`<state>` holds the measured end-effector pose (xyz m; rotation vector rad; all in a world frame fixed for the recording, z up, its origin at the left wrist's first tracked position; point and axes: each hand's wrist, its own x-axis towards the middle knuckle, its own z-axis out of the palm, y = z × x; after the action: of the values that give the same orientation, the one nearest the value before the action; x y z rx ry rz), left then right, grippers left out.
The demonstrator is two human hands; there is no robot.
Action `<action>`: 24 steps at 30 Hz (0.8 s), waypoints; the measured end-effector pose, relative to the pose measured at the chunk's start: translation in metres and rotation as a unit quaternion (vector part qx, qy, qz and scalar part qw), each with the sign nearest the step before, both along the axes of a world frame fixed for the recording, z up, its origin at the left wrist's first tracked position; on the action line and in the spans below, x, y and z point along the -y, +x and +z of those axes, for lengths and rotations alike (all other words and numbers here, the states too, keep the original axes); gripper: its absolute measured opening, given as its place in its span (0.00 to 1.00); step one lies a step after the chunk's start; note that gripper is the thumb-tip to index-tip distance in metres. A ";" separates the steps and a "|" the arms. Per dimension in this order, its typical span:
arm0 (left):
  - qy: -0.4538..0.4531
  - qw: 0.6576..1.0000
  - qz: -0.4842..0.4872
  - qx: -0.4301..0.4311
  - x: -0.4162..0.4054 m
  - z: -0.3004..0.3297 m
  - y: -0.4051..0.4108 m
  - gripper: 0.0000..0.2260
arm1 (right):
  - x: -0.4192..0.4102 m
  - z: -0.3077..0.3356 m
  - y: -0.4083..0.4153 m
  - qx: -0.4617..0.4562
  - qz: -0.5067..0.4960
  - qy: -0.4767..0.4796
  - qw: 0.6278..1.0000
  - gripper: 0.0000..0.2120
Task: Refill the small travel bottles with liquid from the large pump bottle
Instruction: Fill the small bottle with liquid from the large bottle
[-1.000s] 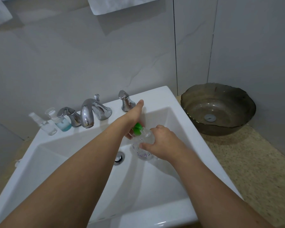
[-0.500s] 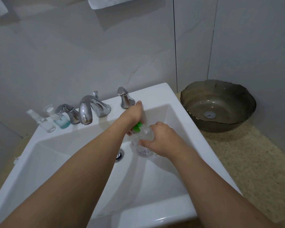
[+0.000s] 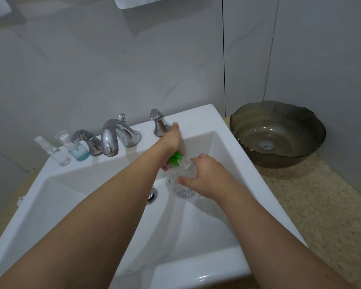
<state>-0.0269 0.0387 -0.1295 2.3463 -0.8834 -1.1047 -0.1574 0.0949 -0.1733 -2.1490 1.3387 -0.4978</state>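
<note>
— Where is the pump bottle [image 3: 182, 180]?

— Just right of the middle of the frame, held over the white sink [image 3: 198, 119], a little right of the drain [image 3: 152, 196]. It is clear, with a purple print low on its side, and it leans with its green pump top [image 3: 175, 158] toward the upper left.

— Who holds it?

— The right hand [image 3: 208, 178] is wrapped around the body from the right, thumb pressed on the near side. The left hand [image 3: 171, 142] is closed over the green top, thumb stuck out toward the right tap handle [image 3: 158, 125].

— Any change from half a second back?

— Very little. Both hands keep the same hold, the bottle leans the same way, and the green top peeks out under the left palm as before. The view has barely shifted.

— And the small bottles?

— Two stand on the sink's back ledge at the left of the frame: a clear spray bottle [image 3: 54, 152] furthest left, and beside it a small bottle with blue liquid [image 3: 75, 148], close to the left tap handle [image 3: 88, 140]. Neither has moved.

— What else?

— The spout [image 3: 111, 138] sits between the handles, and a dark glass bowl [image 3: 279, 113] rests on the speckled counter [image 3: 321, 205] at the right.
</note>
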 end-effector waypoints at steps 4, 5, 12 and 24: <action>0.018 1.000 -0.017 -0.009 -0.002 0.003 0.004 0.47 | -0.002 0.001 -0.001 0.001 0.000 -0.002 1.000 0.25; 0.017 1.000 -0.020 -0.005 -0.001 0.002 0.004 0.47 | -0.003 0.001 -0.001 0.001 0.000 0.000 1.000 0.25; -0.006 0.999 -0.028 0.022 0.002 -0.001 0.003 0.44 | -0.003 0.003 -0.001 0.004 -0.007 0.003 1.000 0.25; -0.058 0.996 -0.030 0.054 0.005 -0.014 0.005 0.42 | 0.000 0.000 -0.001 0.000 -0.003 0.000 1.000 0.24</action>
<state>-0.0219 0.0339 -0.1439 2.3153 -1.0349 -0.9302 -0.1579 0.0951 -0.1734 -2.1462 1.3456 -0.5009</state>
